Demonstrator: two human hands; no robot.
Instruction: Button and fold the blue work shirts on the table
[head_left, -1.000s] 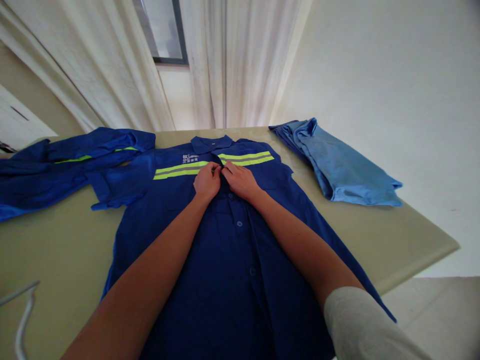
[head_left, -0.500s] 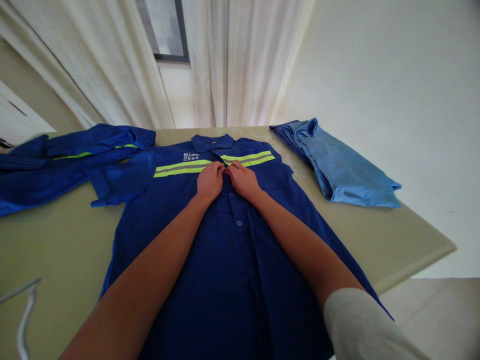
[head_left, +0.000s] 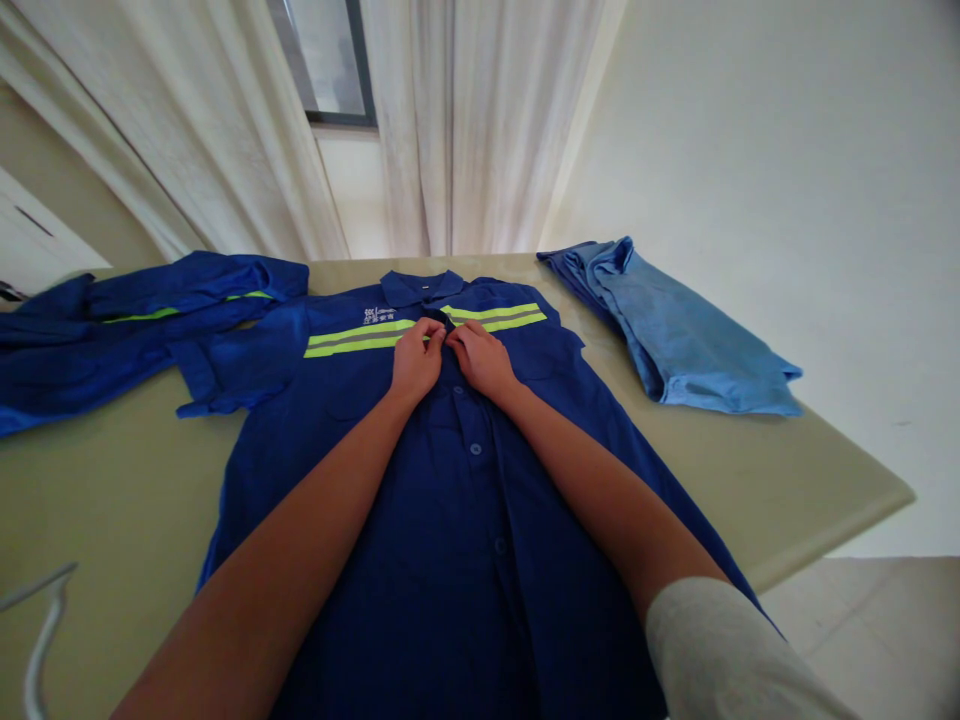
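A dark blue work shirt [head_left: 420,520] with a yellow-green reflective stripe across the chest lies front up on the beige table [head_left: 112,480]. My left hand [head_left: 416,358] and my right hand [head_left: 481,358] meet at the shirt's front placket, just below the collar and level with the stripe. The fingers of both hands are curled and pinch the two front edges of the shirt together. Two buttons show lower down the placket. My forearms lie over the shirt's middle.
A second dark blue garment [head_left: 112,325] with a reflective stripe lies crumpled at the table's far left. A folded light blue garment [head_left: 675,340] sits at the far right. A grey wire hanger [head_left: 41,640] pokes in at the lower left. White curtains hang behind.
Both hands stay at the top of the placket with only small finger movements. The view has shifted slightly.
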